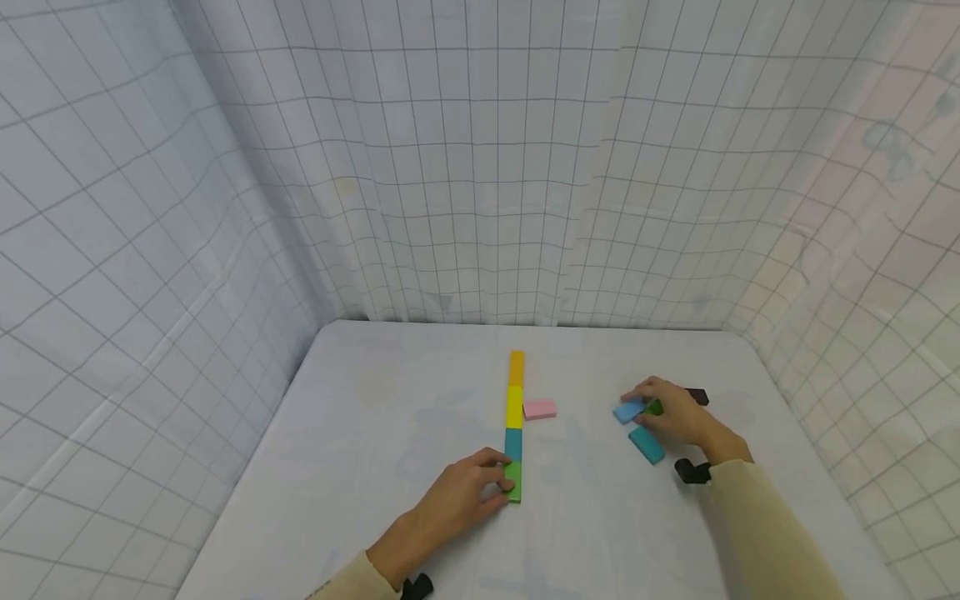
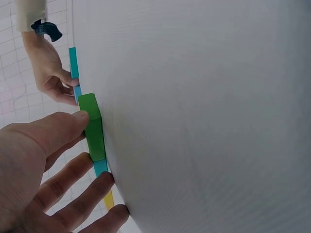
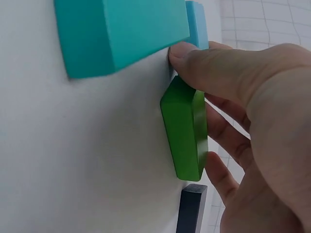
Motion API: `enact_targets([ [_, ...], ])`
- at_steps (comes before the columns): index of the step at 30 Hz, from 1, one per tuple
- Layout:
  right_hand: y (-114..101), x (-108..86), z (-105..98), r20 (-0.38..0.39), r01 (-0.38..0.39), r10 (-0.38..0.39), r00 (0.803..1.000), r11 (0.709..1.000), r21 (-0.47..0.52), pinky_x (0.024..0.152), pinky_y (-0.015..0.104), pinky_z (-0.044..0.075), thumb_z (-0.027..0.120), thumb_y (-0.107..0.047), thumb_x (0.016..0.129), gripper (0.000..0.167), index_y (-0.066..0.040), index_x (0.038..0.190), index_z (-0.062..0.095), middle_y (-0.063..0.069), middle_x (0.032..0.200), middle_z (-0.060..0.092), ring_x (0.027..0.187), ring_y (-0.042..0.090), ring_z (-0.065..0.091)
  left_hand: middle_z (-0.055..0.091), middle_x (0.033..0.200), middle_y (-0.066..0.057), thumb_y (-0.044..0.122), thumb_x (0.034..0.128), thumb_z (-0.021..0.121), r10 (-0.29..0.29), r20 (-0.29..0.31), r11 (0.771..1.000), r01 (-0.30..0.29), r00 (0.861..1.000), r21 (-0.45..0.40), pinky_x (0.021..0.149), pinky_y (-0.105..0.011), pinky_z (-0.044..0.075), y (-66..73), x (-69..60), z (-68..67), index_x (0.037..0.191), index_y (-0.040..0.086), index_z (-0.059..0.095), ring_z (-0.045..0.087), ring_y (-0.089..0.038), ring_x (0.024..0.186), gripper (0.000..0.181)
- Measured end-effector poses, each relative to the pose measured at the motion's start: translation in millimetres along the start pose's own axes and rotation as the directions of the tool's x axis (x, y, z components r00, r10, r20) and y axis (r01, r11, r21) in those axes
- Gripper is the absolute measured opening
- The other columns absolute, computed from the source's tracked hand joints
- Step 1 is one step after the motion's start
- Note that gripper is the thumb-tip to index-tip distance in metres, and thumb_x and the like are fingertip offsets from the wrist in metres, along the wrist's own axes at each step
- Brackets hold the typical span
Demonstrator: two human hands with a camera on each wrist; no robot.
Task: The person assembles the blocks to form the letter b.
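Observation:
On the white table, a straight row runs away from me: a green block (image 1: pixel 515 492) nearest, then a teal block (image 1: pixel 513 444), a yellow block (image 1: pixel 514 407) and an orange block (image 1: pixel 517 368). My left hand (image 1: pixel 461 492) lies along the row's left side, thumb and fingers touching the green block. To the right, my right hand (image 1: pixel 671 412) pinches a light blue block (image 1: pixel 627 412) between thumb and fingers. Under that hand is a darker green block (image 3: pixel 182 136), partly hidden in the head view. A loose teal block (image 1: pixel 647 445) lies just nearer to me.
A pink block (image 1: pixel 540 409) lies right of the row, close beside the yellow one. Beyond my right hand is a black block (image 1: pixel 699 396), partly covered. White grid-patterned curtains (image 1: pixel 480 167) hang behind the table and on both sides.

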State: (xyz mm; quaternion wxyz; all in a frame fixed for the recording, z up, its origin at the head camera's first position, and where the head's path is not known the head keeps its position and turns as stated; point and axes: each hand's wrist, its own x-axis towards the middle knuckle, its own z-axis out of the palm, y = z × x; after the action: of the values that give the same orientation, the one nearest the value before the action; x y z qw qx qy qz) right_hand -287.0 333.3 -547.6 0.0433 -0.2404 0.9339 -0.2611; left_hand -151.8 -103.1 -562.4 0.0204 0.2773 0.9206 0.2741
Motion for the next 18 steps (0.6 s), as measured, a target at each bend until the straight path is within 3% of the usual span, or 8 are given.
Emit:
enact_targets([
  [7, -0.6, 1.8, 3.8, 0.002, -0.058, 0.058, 0.998, 0.998, 0.027, 0.111, 0.063, 0.062, 0.088, -0.015, 0.105, 0.032, -0.014, 0.137, 0.083, 0.011, 0.135, 0.074, 0.129, 0.036, 0.072, 0.077, 0.146, -0.002, 0.016, 0.1022, 0.092, 0.002, 0.000, 1.000, -0.002, 1.000, 0.000, 0.108, -0.042, 0.069, -0.1, 1.4, 0.0, 0.115, 0.016, 0.093, 0.080, -0.020, 0.129, 0.013],
  [18, -4.5, 5.1, 5.4, 0.005, -0.049, 0.049, 0.999, 0.998, 0.028, 0.108, 0.060, 0.063, 0.087, -0.013, 0.105, 0.032, -0.009, 0.137, 0.082, 0.011, 0.132, 0.076, 0.123, 0.032, 0.073, 0.078, 0.145, -0.003, 0.016, 0.1021, 0.092, -0.002, 0.004, 1.000, 0.002, 1.000, -0.002, 0.106, -0.042, 0.070, 1.5, 0.4, -1.4, 0.114, 0.016, 0.093, 0.081, -0.022, 0.128, 0.012],
])
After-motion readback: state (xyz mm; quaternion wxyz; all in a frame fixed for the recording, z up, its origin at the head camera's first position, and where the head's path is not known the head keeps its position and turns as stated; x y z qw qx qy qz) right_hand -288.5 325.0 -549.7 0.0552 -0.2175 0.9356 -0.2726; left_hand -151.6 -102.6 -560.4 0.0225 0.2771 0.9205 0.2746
